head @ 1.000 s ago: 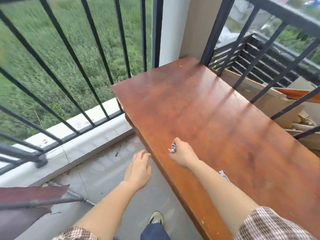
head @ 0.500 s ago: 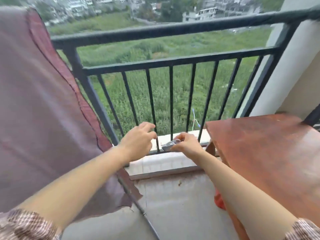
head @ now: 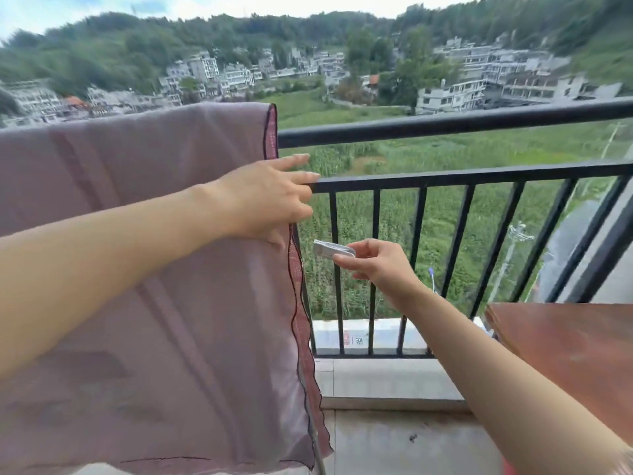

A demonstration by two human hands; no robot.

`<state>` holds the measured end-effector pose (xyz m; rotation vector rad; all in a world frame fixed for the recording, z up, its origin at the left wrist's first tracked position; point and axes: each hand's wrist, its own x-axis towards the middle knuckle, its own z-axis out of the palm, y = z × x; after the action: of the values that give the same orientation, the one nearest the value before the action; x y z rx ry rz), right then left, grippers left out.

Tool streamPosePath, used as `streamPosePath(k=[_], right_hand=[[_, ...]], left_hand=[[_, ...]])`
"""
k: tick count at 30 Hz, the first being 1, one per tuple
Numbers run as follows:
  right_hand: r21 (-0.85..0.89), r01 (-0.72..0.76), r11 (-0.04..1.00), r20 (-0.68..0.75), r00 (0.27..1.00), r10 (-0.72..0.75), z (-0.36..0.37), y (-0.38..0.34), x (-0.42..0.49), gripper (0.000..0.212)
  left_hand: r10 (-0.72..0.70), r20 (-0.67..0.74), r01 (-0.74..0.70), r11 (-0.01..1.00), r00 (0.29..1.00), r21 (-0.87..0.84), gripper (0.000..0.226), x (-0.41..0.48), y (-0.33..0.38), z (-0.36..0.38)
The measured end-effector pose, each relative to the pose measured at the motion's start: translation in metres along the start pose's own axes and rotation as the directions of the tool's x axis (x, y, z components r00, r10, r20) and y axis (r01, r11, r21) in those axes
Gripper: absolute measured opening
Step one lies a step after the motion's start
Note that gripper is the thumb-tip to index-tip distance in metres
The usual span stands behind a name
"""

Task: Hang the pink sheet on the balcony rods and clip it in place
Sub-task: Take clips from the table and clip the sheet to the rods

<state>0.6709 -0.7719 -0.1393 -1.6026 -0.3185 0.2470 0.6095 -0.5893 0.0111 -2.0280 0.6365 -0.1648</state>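
The pink sheet (head: 164, 303) hangs over the black top rail (head: 445, 123) of the balcony and covers the left half of the railing. Its dark-stitched right edge runs down the middle of the view. My left hand (head: 267, 200) lies on the sheet near that edge, fingers stretched out toward the lower rail (head: 479, 173), thumb under the cloth edge. My right hand (head: 373, 265) pinches a silver clip (head: 332, 249) between thumb and fingers, a little right of the sheet's edge and below my left hand. The clip points left, toward the cloth, without touching it.
A reddish-brown wooden table (head: 575, 358) stands at the right, close to my right forearm. Vertical black bars (head: 418, 269) and a pale concrete ledge (head: 387, 378) close the balcony ahead. Fields and houses lie beyond.
My view has swung up from the table to the railing. My right hand carried the clip from the tabletop up toward the sheet's edge. My left hand rose onto the sheet.
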Motion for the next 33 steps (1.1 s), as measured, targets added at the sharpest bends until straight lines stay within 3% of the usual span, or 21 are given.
streamPosePath(k=[4, 10, 12, 16, 24, 33], right_hand=[[-0.048, 0.088, 0.995, 0.043, 0.995, -0.086, -0.006, -0.025, 0.006, 0.03], [-0.118, 0.163, 0.98, 0.106, 0.983, -0.151, -0.006, -0.035, 0.009, 0.022], [-0.142, 0.167, 0.976, 0.133, 0.98, -0.149, -0.005, -0.033, 0.01, 0.021], [-0.13, 0.156, 0.979, 0.145, 0.98, -0.137, 0.001, -0.03, 0.015, 0.022], [-0.082, 0.14, 0.987, 0.227, 0.967, -0.118, 0.028, -0.031, 0.022, 0.021], [-0.054, 0.117, 0.992, 0.194, 0.975, -0.104, 0.03, -0.018, 0.02, 0.03]], left_hand=[[-0.032, 0.111, 0.029, 0.999, 0.993, 0.035, 0.062, 0.004, -0.02, -0.008], [-0.077, 0.267, 0.083, 0.996, 0.961, -0.012, 0.048, 0.022, -0.01, -0.009], [-0.064, 0.285, 0.086, 0.994, 0.956, -0.064, 0.031, 0.025, -0.005, -0.008], [-0.066, 0.221, 0.1, 0.985, 0.973, -0.143, 0.006, 0.027, -0.002, 0.001], [-0.062, 0.089, 0.077, 0.98, 0.994, -0.183, 0.017, 0.026, -0.004, 0.012], [-0.072, 0.015, 0.073, 0.958, 0.997, -0.277, 0.023, 0.025, -0.003, 0.017]])
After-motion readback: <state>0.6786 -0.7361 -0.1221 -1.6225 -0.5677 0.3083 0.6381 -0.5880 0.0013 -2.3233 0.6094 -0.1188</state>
